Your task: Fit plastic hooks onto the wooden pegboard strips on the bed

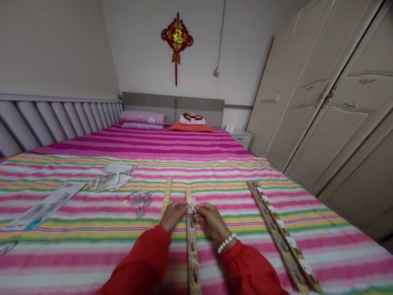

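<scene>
A small clear hook piece (191, 205) is pinched between my left hand (175, 214) and my right hand (211, 217), at the far part of a perforated wooden strip (194, 256). Several metal hooks on clear backings line the near part of that strip. My right wrist wears a white bead bracelet. To the left of my left hand lies a second wooden strip (167, 194), with holes and no hooks on its visible part. Further left sits a small pile of clear hook pieces (141, 198).
Clear plastic packets (113, 178) and a long package (46, 205) lie on the striped bedcover at left. On the right are two wooden strips with hooks, one bearing several white round pieces (291, 241). Folded bedding (143, 118) rests near the headboard; a wardrobe (331, 123) stands right.
</scene>
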A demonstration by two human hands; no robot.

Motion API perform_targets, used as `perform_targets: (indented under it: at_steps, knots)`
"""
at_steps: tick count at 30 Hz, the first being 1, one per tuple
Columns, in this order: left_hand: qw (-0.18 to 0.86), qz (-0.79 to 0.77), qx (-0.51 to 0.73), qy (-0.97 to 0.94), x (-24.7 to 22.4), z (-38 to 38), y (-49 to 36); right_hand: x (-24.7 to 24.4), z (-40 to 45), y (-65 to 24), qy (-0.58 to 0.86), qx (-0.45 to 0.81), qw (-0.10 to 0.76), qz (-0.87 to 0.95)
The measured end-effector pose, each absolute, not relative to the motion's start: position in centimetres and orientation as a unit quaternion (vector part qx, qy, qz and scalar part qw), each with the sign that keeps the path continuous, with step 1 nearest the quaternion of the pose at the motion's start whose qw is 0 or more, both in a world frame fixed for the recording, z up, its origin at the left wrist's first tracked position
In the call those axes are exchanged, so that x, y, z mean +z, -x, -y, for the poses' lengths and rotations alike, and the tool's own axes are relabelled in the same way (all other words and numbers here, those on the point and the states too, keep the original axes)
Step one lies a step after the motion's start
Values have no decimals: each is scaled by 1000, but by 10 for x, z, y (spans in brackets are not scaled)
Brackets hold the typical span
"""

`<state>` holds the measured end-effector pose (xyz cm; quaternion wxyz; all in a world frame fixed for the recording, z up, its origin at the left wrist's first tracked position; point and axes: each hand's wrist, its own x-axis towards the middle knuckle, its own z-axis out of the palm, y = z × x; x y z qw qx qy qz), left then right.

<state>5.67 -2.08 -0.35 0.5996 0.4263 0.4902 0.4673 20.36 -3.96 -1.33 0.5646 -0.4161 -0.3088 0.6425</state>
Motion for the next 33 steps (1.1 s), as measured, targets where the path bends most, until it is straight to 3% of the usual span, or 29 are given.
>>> perform_targets:
  at_steps: [17, 33]
  knots:
    - [548, -531, 471, -443, -51, -15, -62, -47, 15, -197, 482, 566, 582, 329]
    - [517, -554, 468, -454, -61, -16, -64, -61, 8, -191, 502, 553, 585, 316]
